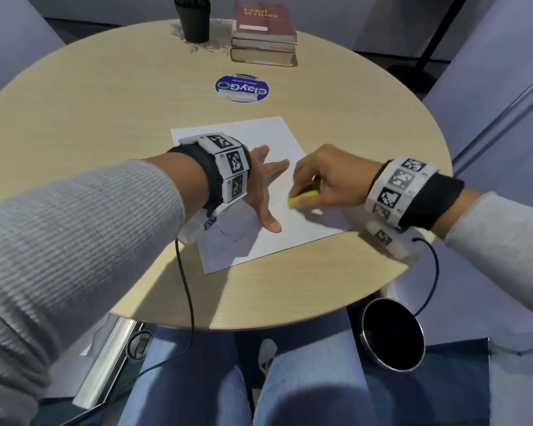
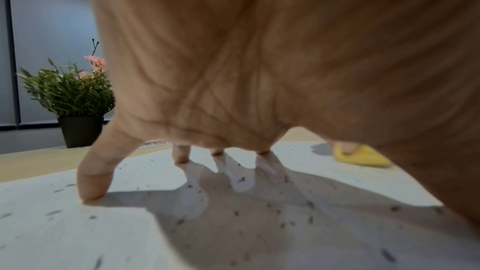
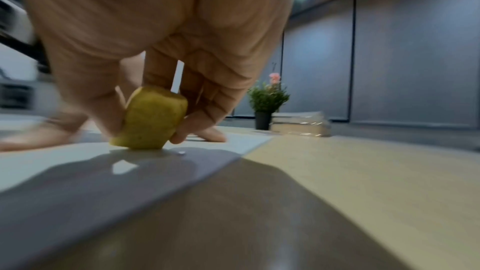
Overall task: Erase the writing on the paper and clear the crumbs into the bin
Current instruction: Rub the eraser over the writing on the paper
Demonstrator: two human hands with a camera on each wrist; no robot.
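Note:
A white sheet of paper lies on the round wooden table. My left hand is spread flat on the sheet, fingertips pressing it down. My right hand pinches a yellow eraser between thumb and fingers, its lower end touching the paper right of my left hand. The eraser shows close up in the right wrist view and at the far right in the left wrist view. Dark eraser crumbs are scattered over the sheet. A round black bin stands on the floor below the table's near right edge.
A potted plant and a stack of books stand at the table's far side. A round blue sticker lies beyond the paper. Cables hang from both wrist units over the near edge. My legs in jeans are under the table.

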